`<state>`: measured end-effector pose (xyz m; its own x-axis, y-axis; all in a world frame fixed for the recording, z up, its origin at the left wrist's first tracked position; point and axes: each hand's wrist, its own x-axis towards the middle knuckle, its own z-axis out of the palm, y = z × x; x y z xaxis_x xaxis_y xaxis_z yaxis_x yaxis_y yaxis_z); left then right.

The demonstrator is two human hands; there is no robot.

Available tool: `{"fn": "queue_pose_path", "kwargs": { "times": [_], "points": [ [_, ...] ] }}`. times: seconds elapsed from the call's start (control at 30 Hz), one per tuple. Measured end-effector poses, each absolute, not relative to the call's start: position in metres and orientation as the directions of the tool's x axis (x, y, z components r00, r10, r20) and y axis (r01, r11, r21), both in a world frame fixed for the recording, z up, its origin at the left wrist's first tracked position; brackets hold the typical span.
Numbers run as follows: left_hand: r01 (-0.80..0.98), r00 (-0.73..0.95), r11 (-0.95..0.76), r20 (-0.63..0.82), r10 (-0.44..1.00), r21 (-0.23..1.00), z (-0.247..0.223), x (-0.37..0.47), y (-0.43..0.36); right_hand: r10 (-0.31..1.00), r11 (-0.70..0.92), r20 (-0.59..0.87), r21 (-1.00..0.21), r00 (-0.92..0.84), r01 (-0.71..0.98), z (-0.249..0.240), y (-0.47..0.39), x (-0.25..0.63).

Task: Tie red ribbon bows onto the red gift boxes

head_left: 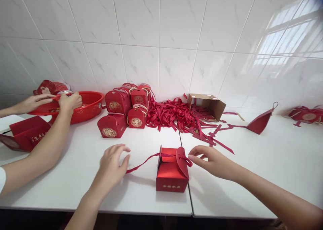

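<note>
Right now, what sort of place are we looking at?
Probably a small hand-packing workspace; whether home or workshop, I can't tell. Signs: a ribbon-threaded red box, a heap of loose ribbons and a group of red boxes on a white tabletop.

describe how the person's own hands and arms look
The left hand and right hand are both bare: no gloves, rings, watches or bracelets show. The slim forearms are uncovered too, with no sleeves in view and no visible markings.
</note>
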<state>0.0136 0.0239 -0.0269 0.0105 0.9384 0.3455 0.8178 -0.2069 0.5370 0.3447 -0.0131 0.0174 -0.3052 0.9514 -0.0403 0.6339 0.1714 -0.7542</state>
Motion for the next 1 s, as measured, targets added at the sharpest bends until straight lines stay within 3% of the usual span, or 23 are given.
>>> {"fn": "queue_pose_path", "kwargs": {
  "times": [0.07, 0.13, 0.3, 0.4, 0.47, 0.53, 0.67, 0.77, 0.87, 1.0],
  "points": [
    [0.602, 0.104, -0.295, 0.293, 0.95, 0.742, -0.019, 0.041, 0.019, 0.947, 0.179, -0.029, -0.781, -0.321, 0.598, 0.008, -0.014, 0.338],
    [0.439, 0.252, -0.292, 0.195, 0.948, 0.85, -0.012, 0.067, 0.015, 0.946, 0.174, -0.014, -0.82, -0.323, 0.546, 0.0, -0.013, 0.331],
    [0.327, 0.401, -0.204, 0.06, 0.914, 0.923, -0.012, 0.093, 0.014, 0.948, -0.029, -0.109, -0.966, -0.298, 0.258, -0.003, -0.009, 0.332],
    [0.324, 0.447, -0.157, -0.005, 0.894, 0.933, -0.013, 0.087, 0.019, 0.937, -0.131, -0.166, -0.983, -0.307, 0.13, 0.004, -0.008, 0.345],
    [0.352, 0.457, -0.174, -0.007, 0.889, 0.92, -0.01, 0.082, 0.022, 0.937, -0.103, -0.157, -0.977, -0.312, 0.184, 0.009, -0.008, 0.352],
    [0.384, 0.444, -0.195, 0.005, 0.896, 0.902, -0.006, 0.079, 0.024, 0.945, 0.035, -0.077, -0.943, -0.319, 0.33, 0.014, -0.01, 0.358],
    [0.386, 0.393, -0.241, 0.078, 0.916, 0.89, 0.005, 0.076, 0.024, 0.921, 0.366, 0.184, -0.704, -0.342, 0.608, 0.023, -0.015, 0.36],
    [0.374, 0.376, -0.271, 0.122, 0.919, 0.887, 0.015, 0.075, 0.021, 0.872, 0.488, 0.338, -0.546, -0.353, 0.681, 0.03, -0.019, 0.358],
    [0.385, 0.378, -0.278, 0.124, 0.917, 0.88, 0.022, 0.075, 0.019, 0.89, 0.453, 0.331, -0.561, -0.314, 0.692, 0.034, -0.021, 0.357],
    [0.393, 0.4, -0.265, 0.096, 0.911, 0.88, 0.026, 0.076, 0.021, 0.969, 0.24, 0.134, -0.726, -0.209, 0.645, 0.032, -0.015, 0.356]
  ]
}}
